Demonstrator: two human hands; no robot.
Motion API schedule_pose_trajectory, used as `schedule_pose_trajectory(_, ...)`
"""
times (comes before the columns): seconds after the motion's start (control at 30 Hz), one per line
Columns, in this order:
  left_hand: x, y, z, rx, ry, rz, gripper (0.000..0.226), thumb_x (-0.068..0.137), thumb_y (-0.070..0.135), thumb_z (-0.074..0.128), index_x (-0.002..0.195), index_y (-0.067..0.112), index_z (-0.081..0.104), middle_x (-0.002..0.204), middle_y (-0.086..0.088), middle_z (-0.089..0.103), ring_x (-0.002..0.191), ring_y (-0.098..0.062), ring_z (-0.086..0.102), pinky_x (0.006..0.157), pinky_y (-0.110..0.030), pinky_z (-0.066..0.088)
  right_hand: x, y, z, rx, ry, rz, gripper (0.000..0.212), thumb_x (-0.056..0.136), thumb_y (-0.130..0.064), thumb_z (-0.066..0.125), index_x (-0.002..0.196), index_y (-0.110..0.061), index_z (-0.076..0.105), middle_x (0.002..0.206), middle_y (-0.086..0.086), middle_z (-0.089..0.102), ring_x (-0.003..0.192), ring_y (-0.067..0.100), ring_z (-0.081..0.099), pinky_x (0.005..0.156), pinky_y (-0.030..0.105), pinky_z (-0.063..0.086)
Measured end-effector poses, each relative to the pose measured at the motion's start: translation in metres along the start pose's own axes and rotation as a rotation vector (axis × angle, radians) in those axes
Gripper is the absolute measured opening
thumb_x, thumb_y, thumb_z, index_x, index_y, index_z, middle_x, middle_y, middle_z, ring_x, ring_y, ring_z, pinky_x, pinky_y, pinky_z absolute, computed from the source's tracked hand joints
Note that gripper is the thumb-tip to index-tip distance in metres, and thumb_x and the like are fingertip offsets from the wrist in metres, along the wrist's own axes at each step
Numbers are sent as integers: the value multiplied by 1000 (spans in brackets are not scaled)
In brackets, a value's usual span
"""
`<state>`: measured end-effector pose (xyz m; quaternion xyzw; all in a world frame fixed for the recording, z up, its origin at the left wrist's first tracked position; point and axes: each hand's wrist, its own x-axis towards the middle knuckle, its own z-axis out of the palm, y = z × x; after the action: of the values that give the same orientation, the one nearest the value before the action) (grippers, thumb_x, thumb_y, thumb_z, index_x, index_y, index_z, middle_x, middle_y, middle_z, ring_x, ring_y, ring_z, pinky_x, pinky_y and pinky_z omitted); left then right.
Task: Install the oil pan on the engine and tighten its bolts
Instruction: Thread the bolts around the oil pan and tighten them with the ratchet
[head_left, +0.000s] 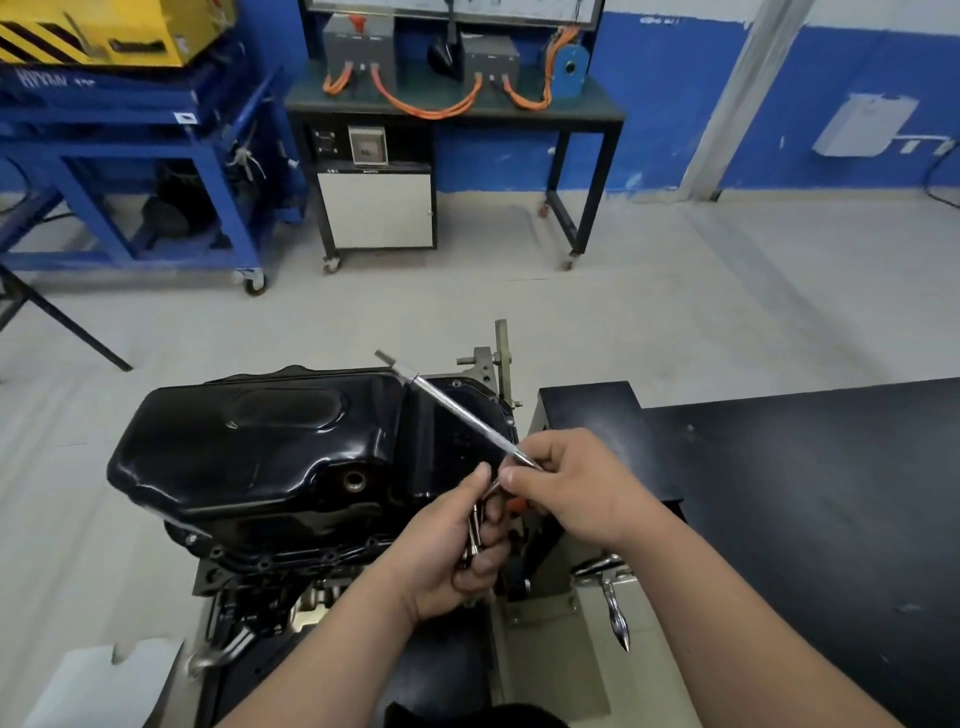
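Here: left hand (451, 553), bolts (474, 526); right hand (571, 488), tool (457, 410).

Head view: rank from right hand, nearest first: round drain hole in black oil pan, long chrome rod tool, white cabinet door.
1. Long chrome rod tool: held in the right hand.
2. Round drain hole: left, on the black oil pan.
3. White cabinet door: far across the floor.

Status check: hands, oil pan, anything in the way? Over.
Left hand grips bolts; right hand holds long silver tool. Oil pan sits on engine. Nothing on near flange.
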<state>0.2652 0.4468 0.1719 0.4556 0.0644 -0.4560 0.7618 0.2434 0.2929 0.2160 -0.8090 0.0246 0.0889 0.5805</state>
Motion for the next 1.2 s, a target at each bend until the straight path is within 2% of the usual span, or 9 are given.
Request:
schedule_pose_trajectory(0.1,1,-3,-8,-122,66,-3,43,83,48,49,54,18,44,49,1,31,33,-9,27,35,-7,15,-1,-2,-1,-151,210,-12,9,77,-38,62,75,-31,66,63,0,64,53,5,52,50,19,43)
schedule_pose_trajectory(0.17,-1,-7,-10,-194,58,-12,33,82,38,51,57,16,46,48,1,31,34,-9,29,33,-7,16,-3,-4,-3,-186,260,-38,5,78,-37,63,75,-33,65,67,1,65,52,4,50,48,15,40)
schedule_pose_trajectory(0.37,-3,-17,11,-280,100,48,17,83,34,55,78,20,65,51,5,32,36,-6,32,30,-9,16,-14,3,23,-290,306,29,8,80,-35,65,75,-38,60,64,-21,62,56,-4,55,49,11,40)
schedule_pose_trajectory(0.47,1,-21,22,-318,187,68,21,90,34,51,90,17,63,49,7,36,35,-4,31,30,-11,15,-18,10,30,-342,320,105,7,80,-39,60,75,-34,59,65,-15,66,59,-1,60,61,25,51)
schedule_pose_trajectory(0.63,5,-22,30,-448,213,25,22,89,34,53,80,16,63,47,7,47,31,-2,31,27,-10,16,-21,9,28,-171,207,158,4,82,-31,61,82,-28,64,72,-8,71,64,8,68,70,38,57)
schedule_pose_trajectory(0.8,7,3,17,-617,266,154,24,93,38,48,78,20,55,44,9,33,32,-2,31,26,-11,15,-28,-13,-8,-282,-8,-16,60,79,-27,64,133,-38,43,87,-18,60,64,0,56,62,13,46)
schedule_pose_trajectory(0.97,-1,40,3,-688,250,258,28,93,41,48,76,21,56,48,11,38,35,-2,36,26,-14,17,-39,-35,-23,-159,252,-214,42,86,-12,62,97,-53,65,75,-21,65,54,-2,53,52,6,39)
schedule_pose_trajectory(1.1,-5,59,2,-741,253,323,29,93,41,47,75,21,57,49,11,41,35,-1,36,27,-14,16,-47,-41,-21,-50,219,-202,34,86,-11,63,83,-44,71,50,-13,55,41,4,42,41,15,35)
schedule_pose_trajectory(1.2,-9,63,0,-737,268,369,29,93,41,47,75,20,58,50,12,42,36,-1,37,29,-13,15,-49,-42,-21,-46,213,-195,32,86,-10,63,81,-41,71,47,-9,51,39,6,38,40,16,33)
